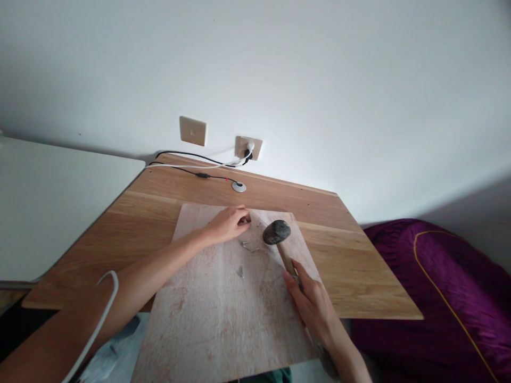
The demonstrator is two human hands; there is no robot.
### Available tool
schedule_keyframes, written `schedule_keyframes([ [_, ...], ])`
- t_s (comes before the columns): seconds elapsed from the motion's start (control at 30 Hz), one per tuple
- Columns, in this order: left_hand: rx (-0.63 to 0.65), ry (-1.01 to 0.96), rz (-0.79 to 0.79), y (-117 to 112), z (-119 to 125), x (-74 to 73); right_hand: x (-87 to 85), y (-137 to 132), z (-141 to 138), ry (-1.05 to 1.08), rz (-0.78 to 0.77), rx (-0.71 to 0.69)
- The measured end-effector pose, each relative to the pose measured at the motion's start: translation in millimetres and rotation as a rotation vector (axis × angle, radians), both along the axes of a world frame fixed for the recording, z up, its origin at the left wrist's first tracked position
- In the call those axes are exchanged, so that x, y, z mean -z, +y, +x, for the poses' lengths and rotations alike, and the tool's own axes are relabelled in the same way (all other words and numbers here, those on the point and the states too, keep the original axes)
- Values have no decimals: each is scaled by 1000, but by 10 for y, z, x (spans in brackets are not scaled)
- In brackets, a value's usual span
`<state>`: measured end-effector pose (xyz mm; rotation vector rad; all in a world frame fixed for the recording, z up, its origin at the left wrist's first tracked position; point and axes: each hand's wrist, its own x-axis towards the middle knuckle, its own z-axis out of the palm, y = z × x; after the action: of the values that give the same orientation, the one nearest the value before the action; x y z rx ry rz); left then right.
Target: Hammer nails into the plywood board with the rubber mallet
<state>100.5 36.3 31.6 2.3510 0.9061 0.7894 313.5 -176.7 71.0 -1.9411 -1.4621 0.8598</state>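
My right hand [309, 300] is wrapped round the wooden handle of a mallet [277, 232] with a dark, rounded head, held above the right part of a pale plywood board [199, 298]. Over the far part of that board, my left hand [231, 223] is closed, thumb and fingertips pinched together; anything between them is too small to make out. Several small metal nails [250, 247] lie scattered just in front of it, to the left of the mallet head. Closer to me rests another small metal piece [240, 272], blurred.
The board lies on a wooden desk [347, 266] against a white wall. Black and white cables [191, 166] run along the desk's back to a wall socket [248, 147]. A white panel [59, 207] stands at left, a purple cover [419, 298] at right. A white cord [107, 303] crosses my left forearm.
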Motion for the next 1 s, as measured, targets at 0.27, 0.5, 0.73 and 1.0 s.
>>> schedule_keyframes([
  [0.27, 125, 24, 165, -162, -164, -205, 59, 34, -8, -96, 90, 32],
  [0.5, 368, 116, 136, -295, -295, -218, 35, 27, -29, -65, 88, 61],
  [0.73, 350, 46, 69, -258, -290, -184, 11, 43, -35, -43, 58, 16],
  [1.0, 222, 37, 189, -150, -370, -121, -45, 47, -54, -69, 67, 24],
])
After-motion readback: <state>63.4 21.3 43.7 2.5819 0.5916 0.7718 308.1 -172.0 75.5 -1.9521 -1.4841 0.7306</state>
